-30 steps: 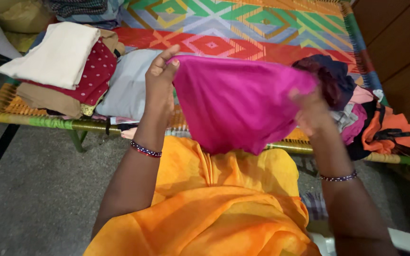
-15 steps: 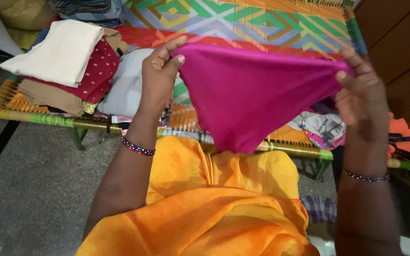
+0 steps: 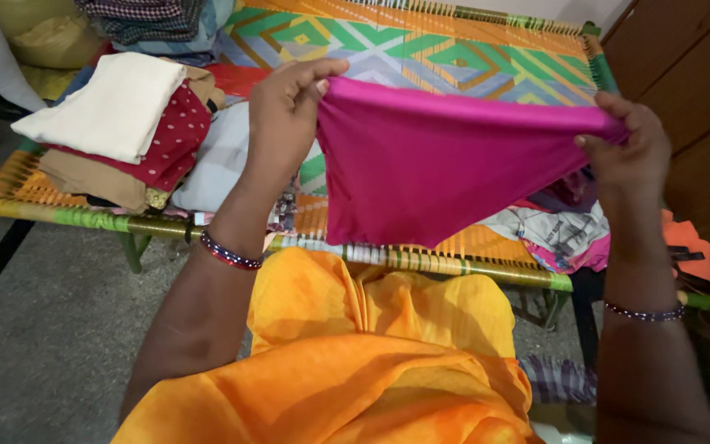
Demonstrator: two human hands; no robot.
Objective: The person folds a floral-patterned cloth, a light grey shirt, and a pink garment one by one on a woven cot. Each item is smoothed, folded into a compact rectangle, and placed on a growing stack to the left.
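The pink cloth [image 3: 445, 164], bunched a second ago, now hangs stretched flat above the woven cot [image 3: 454, 49] (folded stack alongside), left hand [image 3: 285, 107] and right hand [image 3: 630, 148] pinching its top corners shut.

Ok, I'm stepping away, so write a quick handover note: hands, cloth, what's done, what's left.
Left hand pinches the pink cloth at its upper left corner; right hand pinches the upper right corner.
Cloth is stretched flat in the air above the woven cot.
Done: a folded stack lies on the cot's left side.
Left: the pink cloth is unfolded, and loose clothes lie on the right.
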